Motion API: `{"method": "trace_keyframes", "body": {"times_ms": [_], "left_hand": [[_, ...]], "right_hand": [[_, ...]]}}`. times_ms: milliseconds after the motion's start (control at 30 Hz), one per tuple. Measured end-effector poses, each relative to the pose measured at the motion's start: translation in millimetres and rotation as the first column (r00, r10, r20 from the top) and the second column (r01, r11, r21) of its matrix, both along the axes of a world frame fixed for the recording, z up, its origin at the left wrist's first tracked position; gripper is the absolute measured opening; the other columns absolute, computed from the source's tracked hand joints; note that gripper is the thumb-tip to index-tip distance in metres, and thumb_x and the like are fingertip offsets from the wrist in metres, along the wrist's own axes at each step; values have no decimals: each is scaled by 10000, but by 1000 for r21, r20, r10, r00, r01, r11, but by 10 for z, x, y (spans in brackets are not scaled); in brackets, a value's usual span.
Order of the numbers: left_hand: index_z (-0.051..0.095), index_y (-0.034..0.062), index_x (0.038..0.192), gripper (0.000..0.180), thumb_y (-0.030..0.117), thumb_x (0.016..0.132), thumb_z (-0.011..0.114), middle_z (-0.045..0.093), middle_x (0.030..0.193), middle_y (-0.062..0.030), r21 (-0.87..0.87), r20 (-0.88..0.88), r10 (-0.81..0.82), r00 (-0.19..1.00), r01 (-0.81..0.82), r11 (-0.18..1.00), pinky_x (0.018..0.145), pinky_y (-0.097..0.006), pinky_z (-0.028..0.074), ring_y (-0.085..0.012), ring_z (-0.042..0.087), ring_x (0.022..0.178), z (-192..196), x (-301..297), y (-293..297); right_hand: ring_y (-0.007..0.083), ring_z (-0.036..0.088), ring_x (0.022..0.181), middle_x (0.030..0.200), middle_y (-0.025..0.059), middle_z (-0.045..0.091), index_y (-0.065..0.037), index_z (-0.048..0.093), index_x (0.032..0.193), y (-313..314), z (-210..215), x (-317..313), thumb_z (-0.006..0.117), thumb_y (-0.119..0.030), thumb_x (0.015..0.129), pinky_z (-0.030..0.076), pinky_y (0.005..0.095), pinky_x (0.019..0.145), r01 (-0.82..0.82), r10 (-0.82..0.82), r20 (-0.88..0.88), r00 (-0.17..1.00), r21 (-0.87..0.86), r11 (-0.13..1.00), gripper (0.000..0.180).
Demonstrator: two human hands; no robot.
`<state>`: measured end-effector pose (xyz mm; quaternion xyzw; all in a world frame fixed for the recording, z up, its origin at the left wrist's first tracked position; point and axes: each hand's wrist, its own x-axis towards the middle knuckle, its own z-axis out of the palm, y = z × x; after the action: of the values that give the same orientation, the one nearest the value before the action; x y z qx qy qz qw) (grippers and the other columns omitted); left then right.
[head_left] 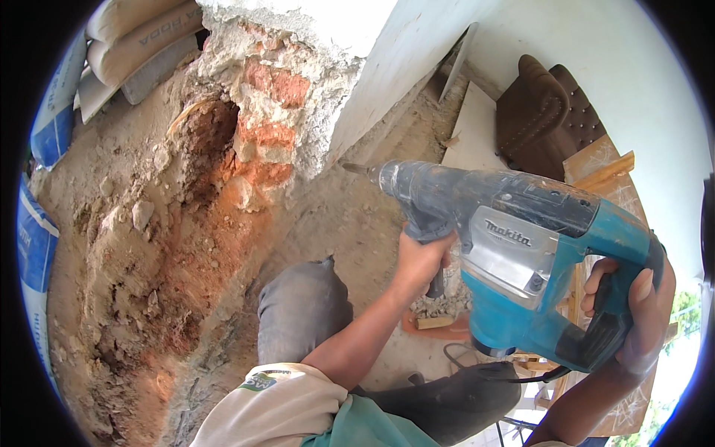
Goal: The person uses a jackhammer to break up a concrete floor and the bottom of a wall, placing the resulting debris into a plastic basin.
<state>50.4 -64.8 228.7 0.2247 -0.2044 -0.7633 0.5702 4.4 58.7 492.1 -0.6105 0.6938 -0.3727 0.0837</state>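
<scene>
A teal and black rotary hammer (514,238) with a silver side panel lies level across the right half of the view. My left hand (423,257) is wrapped round its side handle, just behind the chuck. At the rear, my right hand (646,309) grips the black D-shaped handle; whether a finger presses the trigger is not clear. A short metal bit (356,169) points left from the chuck. Its tip appears close to the lower edge of a broken wall end (305,160), where red bricks (277,86) and crumbling mortar show; contact cannot be made out.
Dug-up earth and rubble (141,246) slope along the left. Stacked sacks (141,45) stand at the far left. Beyond the tool are a brown tufted armchair (532,112) and wooden boards (607,171). A black power cord (547,376) hangs below the tool, near my bent knees.
</scene>
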Motion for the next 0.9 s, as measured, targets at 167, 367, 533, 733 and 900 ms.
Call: {"method": "trace_keyframes", "body": {"times_ms": [167, 367, 533, 733, 900], "left_hand": [[611, 13, 847, 99, 73, 813, 684, 581, 661, -32, 37, -31, 20, 999, -19, 999, 448, -274, 386, -110, 497, 479, 20, 91, -33], [610, 8, 858, 123, 115, 829, 664, 583, 663, -43, 81, 37, 98, 995, -100, 992, 459, -293, 396, -132, 521, 501, -250, 60, -233], [607, -2, 855, 137, 128, 834, 644, 582, 651, -65, 111, 44, 94, 995, -98, 989, 463, -299, 396, -154, 518, 481, -275, 47, -410], [606, -5, 844, 118, 111, 826, 616, 572, 621, -68, 91, 90, 71, 993, -80, 993, 447, -310, 393, -156, 519, 476, -127, 74, -479], [611, -9, 827, 112, 103, 826, 601, 572, 612, -71, 103, 116, 97, 988, -110, 989, 449, -304, 399, -155, 525, 476, -130, 62, -538]], "right_hand": [[145, 579, 563, 711, 110, 595, 104, 522, 1144, -77, 57, 200, 676, -609, 761, 457, 250, 500, 8, -9, 29, 1000, 35, 999, 824], [126, 567, 590, 708, 78, 601, 78, 599, 1076, -377, -75, 431, 740, -520, 749, 445, 235, 550, -51, 38, 155, 987, 82, 995, 695], [100, 580, 573, 709, 89, 597, 48, 535, 1113, -686, -79, 428, 627, -526, 855, 460, 195, 521, -73, 65, 72, 995, 123, 990, 636], [84, 565, 504, 666, 78, 583, 0, 527, 1027, -935, 49, 340, 528, -548, 914, 460, 178, 480, -55, 61, -26, 998, 176, 983, 559], [83, 564, 501, 662, 65, 577, -10, 521, 1012, -1024, -2, 260, 507, -540, 928, 464, 179, 485, -64, 63, 11, 998, 172, 983, 536]]}}
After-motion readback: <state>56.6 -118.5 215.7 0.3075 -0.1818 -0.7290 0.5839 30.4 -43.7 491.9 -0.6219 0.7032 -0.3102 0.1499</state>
